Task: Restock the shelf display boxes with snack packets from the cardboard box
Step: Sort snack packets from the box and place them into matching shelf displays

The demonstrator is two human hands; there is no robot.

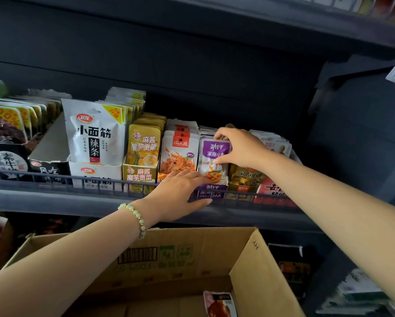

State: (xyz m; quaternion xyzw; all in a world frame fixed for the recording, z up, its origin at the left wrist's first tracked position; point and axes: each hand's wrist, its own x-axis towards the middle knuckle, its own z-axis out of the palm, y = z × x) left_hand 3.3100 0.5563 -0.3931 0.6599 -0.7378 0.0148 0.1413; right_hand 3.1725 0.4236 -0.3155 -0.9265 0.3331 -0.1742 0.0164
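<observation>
The right hand's (240, 148) fingers (221, 133) pinch the top and side of the upright purple snack packet (212, 156), which stands in the purple display box (211, 191). The nearer left hand (180, 193), fingers straight, presses on the box front just below.

glossy foil packets (213, 160), matt cardboard box (182, 259)

head cam | worn, faces forward and down | close to shelf (54, 200) | cardboard box (260, 271) along bottom edge
</observation>
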